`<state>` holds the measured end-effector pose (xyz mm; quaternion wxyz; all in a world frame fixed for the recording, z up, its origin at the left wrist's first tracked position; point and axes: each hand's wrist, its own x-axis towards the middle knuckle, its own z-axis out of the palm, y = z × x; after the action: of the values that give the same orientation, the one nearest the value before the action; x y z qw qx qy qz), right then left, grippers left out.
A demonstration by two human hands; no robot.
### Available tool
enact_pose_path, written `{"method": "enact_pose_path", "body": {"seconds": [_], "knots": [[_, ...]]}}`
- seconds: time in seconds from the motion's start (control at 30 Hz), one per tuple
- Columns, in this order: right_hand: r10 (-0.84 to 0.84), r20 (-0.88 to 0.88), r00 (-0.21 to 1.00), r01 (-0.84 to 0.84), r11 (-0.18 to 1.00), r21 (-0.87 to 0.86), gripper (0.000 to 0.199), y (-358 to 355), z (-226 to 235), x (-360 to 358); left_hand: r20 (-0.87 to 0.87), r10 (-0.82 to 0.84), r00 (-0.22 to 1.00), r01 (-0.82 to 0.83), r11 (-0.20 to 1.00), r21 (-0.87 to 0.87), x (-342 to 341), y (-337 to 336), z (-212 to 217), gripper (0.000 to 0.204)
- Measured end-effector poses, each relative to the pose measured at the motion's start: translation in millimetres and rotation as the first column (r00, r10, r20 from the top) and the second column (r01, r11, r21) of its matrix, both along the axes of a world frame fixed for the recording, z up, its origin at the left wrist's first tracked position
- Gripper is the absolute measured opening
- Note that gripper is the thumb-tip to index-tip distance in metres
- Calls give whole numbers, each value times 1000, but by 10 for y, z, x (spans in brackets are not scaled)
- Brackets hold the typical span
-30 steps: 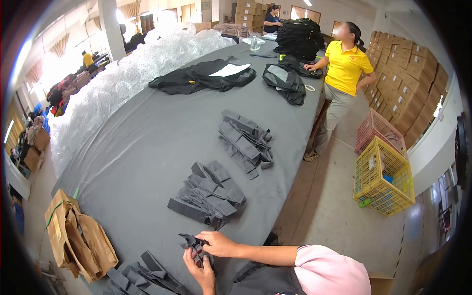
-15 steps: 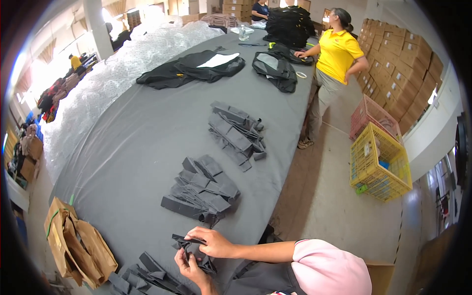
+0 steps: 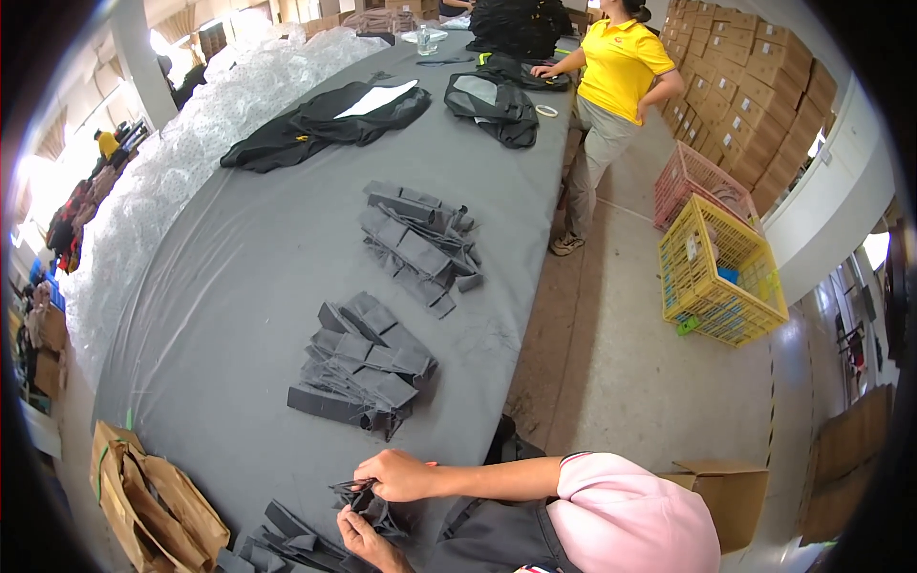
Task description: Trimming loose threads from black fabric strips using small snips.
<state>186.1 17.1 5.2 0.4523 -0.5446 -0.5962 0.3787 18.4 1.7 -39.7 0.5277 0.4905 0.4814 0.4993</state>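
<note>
Brown cardboard boxes (image 3: 731, 86) rise at far right of a long, grey-sheeted tabletop (image 3: 220, 363), where a worker's left hand (image 3: 368, 541) and right hand (image 3: 399, 476) pinch a dark grey fabric piece (image 3: 390, 520) at the near edge, each grip closed on the cloth. Beyond lie a nearer heap of grey fabric strips (image 3: 363, 363) and a farther grey heap (image 3: 420, 244); a cropped dark heap (image 3: 296, 540) sits near left. Work appears midway, though which heaps are finished cannot be told.
</note>
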Motion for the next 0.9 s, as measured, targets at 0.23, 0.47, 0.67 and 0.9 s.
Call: {"method": "enact_pose_path", "body": {"seconds": [0.23, 0.47, 0.67, 0.9], "knots": [[96, -553, 828, -332, 878, -345, 26, 15, -242, 5, -84, 103, 991, -117, 976, -183, 98, 97, 167, 18], [-92, -78, 993, 89, 995, -49, 28, -161, 425, 201, -171, -128, 977, 99, 980, -171, 284, 330, 533, 43], [179, 150, 972, -196, 975, 108, 32, 59, 431, 41, -144, -129, 981, 78, 946, -315, 121, 309, 546, 48], [113, -281, 953, -152, 981, -121, 7, 61, 282, -117, -106, -156, 982, 121, 952, -280, 83, 233, 520, 50]]}}
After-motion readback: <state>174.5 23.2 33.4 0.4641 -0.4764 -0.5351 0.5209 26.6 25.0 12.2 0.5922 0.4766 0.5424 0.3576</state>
